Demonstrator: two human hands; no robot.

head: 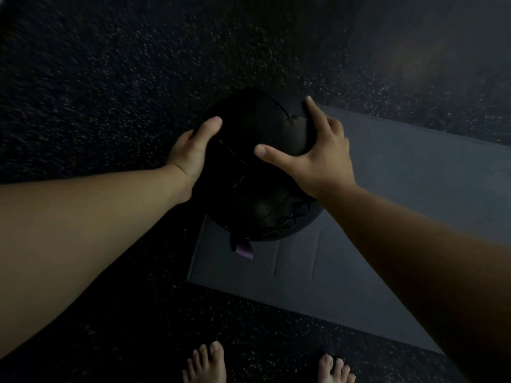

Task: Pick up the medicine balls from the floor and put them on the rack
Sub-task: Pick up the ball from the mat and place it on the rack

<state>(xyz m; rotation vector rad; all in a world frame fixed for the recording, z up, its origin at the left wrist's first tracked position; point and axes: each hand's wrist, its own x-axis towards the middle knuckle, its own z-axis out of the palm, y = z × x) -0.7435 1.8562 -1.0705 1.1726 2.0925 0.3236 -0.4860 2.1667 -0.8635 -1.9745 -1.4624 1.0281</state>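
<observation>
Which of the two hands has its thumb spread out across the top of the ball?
The right hand: its thumb stretches sideways over the top of the black ball. The left hand cups the ball's side, thumb pointing forward along it.

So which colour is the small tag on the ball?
Purple; the tag hangs below the black medicine ball, seen in the head view.

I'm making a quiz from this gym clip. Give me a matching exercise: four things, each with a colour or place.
Things:
1. ball
2. mat
3. tag
4. bare feet

Colour or place:
A. purple
B. grey, on the speckled floor
C. bottom edge of the view
D. black, between left hand and right hand

Pairs: 1-D, 2-B, 3-A, 4-C
</observation>
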